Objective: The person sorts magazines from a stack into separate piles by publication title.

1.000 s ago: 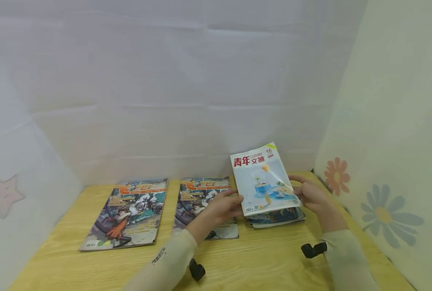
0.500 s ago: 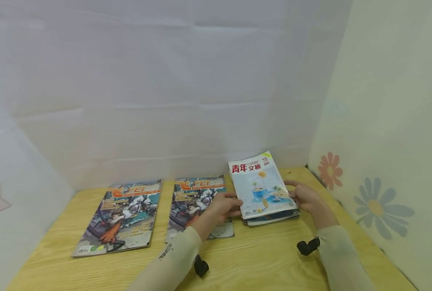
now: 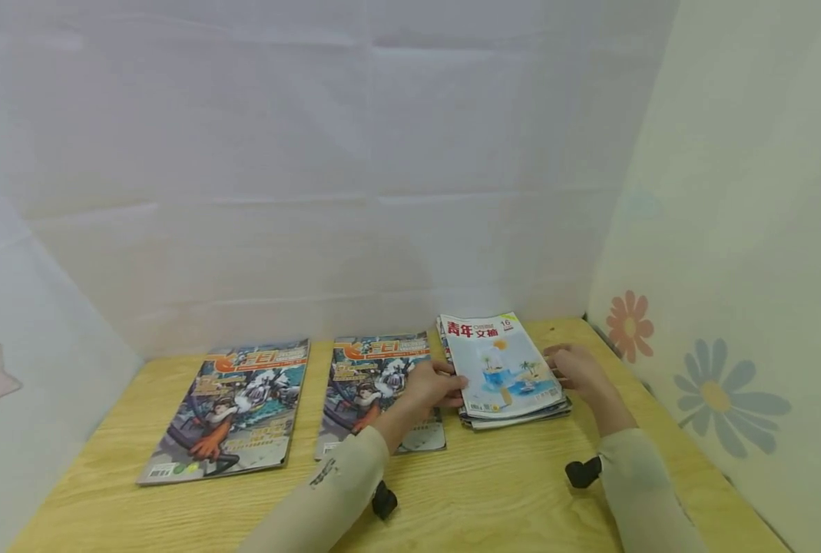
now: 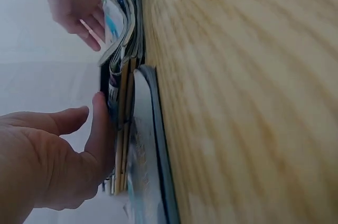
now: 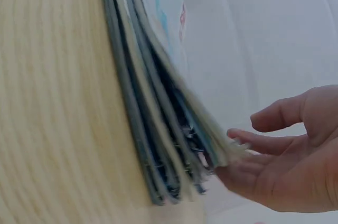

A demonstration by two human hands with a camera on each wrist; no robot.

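A stack of magazines [image 3: 514,411] lies at the back right of the wooden table [image 3: 493,491]. Its top magazine [image 3: 503,365] has a white and pale blue cover with red characters. My left hand [image 3: 438,388] touches the stack's left edge with straight fingers [image 4: 100,129]. My right hand [image 3: 576,369] rests at the right edge, its fingertips [image 5: 237,152] against the top magazine's pages. In the left wrist view the top cover [image 4: 119,28] bows up slightly near the right hand [image 4: 74,7]. In the right wrist view the stack [image 5: 158,129] fans out toward the right hand [image 5: 285,166].
Two comic magazines with the same cover lie flat, one at the left [image 3: 233,407], one in the middle [image 3: 379,388] beside the stack. White cloth walls close the back and left; a flowered wall [image 3: 714,399] stands at the right.
The top magazine, tilted up between both hands a second ago, has come down flat onto the stack. Both hands have sunk with it and stay at its edges.
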